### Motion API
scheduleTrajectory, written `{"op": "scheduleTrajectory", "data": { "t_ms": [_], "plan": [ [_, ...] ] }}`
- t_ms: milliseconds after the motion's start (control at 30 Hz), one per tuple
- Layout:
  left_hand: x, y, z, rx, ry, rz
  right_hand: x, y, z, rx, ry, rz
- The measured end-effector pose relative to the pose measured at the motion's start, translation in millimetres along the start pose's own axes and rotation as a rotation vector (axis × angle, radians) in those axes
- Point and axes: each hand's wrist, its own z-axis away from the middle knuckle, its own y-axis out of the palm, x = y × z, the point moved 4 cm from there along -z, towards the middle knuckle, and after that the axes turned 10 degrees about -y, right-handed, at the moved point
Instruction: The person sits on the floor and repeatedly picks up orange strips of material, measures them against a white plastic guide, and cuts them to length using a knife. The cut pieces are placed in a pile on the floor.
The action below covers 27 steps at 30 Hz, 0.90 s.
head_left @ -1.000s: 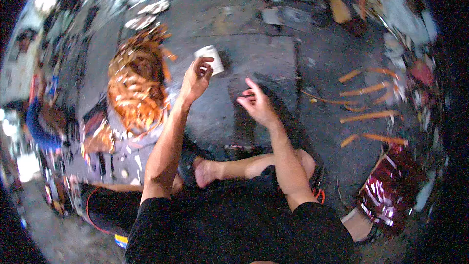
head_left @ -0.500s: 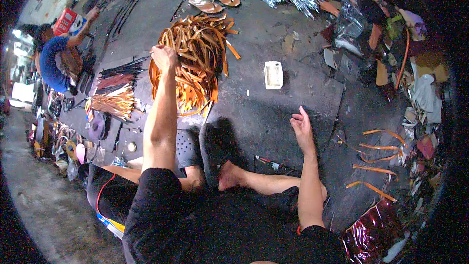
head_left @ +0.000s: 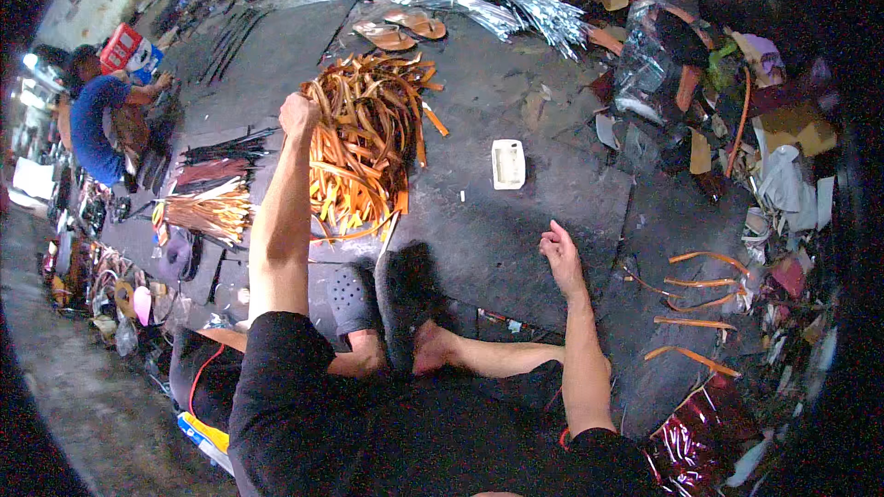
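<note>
My left hand (head_left: pixel 299 116) is closed at the left edge of a heap of long orange-brown strips (head_left: pixel 364 143). What its fingers grip, if anything, is hidden by the hand itself. The strips look flat and leathery, and they lie loosely tangled on the dark floor mat. Off to the right, my right hand (head_left: pixel 559 251) hovers over the mat with fingers partly bent and nothing in it. Beyond that hand lies a small white rectangular tray (head_left: pixel 507 165).
Bundled thin strips (head_left: pixel 207 212) lie left of the heap, near a crouching person (head_left: pixel 97 124). Brown sandals (head_left: pixel 387 35) and silvery strips (head_left: pixel 516 2) are at the far side. Single orange strips (head_left: pixel 695 321) lie at the right, beside heaped scraps (head_left: pixel 783 166).
My left hand has shifted slightly left and curled into a fist. Strips that looped left of my forearm no longer show there. The right hand stays empty; the whole view has shifted slightly.
</note>
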Motion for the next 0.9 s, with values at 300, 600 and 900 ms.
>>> {"op": "scheduleTrajectory", "data": {
  "t_ms": [300, 600, 900],
  "plan": [
    [-18, 35, -25, -0.065, 0.23, 0.087, -5, -3, 1, -0.067, -0.071, 0.051],
    [-39, 49, -19, -0.127, -0.081, 0.25, -10, -15, 4, -0.096, -0.02, 0.016],
    [-107, -146, 24, 0.044, 0.494, 0.31, 49, 14, -9, -0.111, -0.196, 0.095]
  ]
}}
